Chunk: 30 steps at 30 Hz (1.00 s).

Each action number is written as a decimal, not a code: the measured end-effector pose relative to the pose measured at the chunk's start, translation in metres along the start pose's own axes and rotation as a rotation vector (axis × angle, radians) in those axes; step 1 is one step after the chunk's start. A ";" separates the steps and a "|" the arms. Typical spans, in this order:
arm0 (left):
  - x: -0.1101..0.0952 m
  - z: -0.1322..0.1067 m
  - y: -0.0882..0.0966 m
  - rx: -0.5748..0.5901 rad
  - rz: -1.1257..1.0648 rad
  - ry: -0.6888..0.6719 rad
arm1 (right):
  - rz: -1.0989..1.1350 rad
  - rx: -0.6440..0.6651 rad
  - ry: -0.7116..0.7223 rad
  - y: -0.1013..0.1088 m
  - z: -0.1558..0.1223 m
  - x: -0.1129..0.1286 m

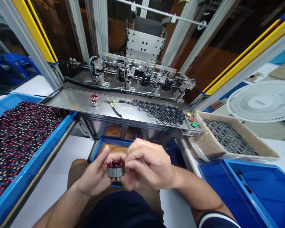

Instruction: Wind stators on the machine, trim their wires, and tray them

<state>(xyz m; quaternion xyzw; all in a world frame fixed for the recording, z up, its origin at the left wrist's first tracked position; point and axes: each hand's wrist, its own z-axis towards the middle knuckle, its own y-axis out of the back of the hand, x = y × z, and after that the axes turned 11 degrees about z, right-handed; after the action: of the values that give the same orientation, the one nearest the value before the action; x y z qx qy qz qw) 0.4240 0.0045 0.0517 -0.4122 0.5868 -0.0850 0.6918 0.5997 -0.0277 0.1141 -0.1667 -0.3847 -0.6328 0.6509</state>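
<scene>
Low in the middle of the view, over my lap, both hands meet on a small wound stator (115, 170), a grey steel ring with red copper coils on top. My left hand (95, 175) cups it from the left with curled fingers. From the right, my right hand (148, 164) closes over it, fingers pinched at its top edge. Another wound stator (94, 100) stands on the steel shelf (73, 100) of the machine ahead.
Pliers (114, 106) and several bare black stator cores (162, 112) lie on the shelf, with three push buttons (191, 119) at its right end. A blue bin (26, 171) of wound stators sits left. A cardboard box (230, 136) of cores and a blue crate (251, 190) sit right.
</scene>
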 end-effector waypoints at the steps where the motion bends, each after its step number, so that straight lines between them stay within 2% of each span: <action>1: 0.001 0.000 0.001 0.111 -0.014 0.095 | -0.008 0.011 0.013 0.002 0.000 0.000; 2: 0.002 0.000 0.002 0.176 -0.014 0.135 | -0.021 0.017 0.023 0.003 0.000 0.001; 3: 0.002 -0.002 0.003 0.184 0.005 0.127 | -0.037 0.014 0.029 0.004 0.000 0.001; 4: 0.003 -0.003 0.003 0.138 0.042 0.089 | -0.055 0.002 0.030 0.005 -0.001 0.001; 8: 0.004 -0.010 -0.003 -0.198 0.219 -0.120 | -0.129 -0.105 -0.026 0.005 -0.005 0.001; 10: 0.006 -0.010 -0.006 -0.337 0.290 -0.275 | -0.151 -0.162 -0.055 0.003 -0.007 -0.001; 12: 0.008 -0.009 -0.006 -0.420 0.347 -0.431 | -0.147 -0.198 -0.061 0.001 -0.008 -0.004; 14: 0.010 -0.007 -0.005 -0.462 0.390 -0.528 | -0.113 -0.202 -0.047 0.000 -0.008 -0.006; 16: 0.012 -0.005 -0.002 -0.483 0.443 -0.529 | -0.073 -0.178 -0.029 0.000 -0.008 -0.008; 19: 0.015 -0.004 0.002 -0.469 0.489 -0.455 | -0.051 -0.153 -0.009 0.000 -0.007 -0.010; 22: 0.014 -0.003 0.004 -0.485 0.512 -0.472 | -0.038 -0.210 -0.013 -0.002 -0.008 -0.007; 24: 0.012 -0.002 0.005 -0.534 0.542 -0.525 | -0.008 -0.311 -0.087 -0.007 -0.010 -0.003; 26: 0.009 0.000 0.006 -0.561 0.537 -0.555 | 0.088 -0.406 -0.252 -0.016 -0.015 0.001; 28: 0.006 0.001 0.008 -0.542 0.493 -0.550 | 0.304 -0.436 -0.454 -0.026 -0.021 0.003; 30: 0.004 0.002 0.009 -0.501 0.454 -0.549 | 0.577 -0.412 -0.625 -0.037 -0.026 0.001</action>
<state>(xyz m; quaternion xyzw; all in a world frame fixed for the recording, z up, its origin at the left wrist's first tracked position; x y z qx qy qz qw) 0.4233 0.0092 0.0425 -0.4352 0.4596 0.3271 0.7017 0.5722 -0.0524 0.0880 -0.5749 -0.3665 -0.4087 0.6067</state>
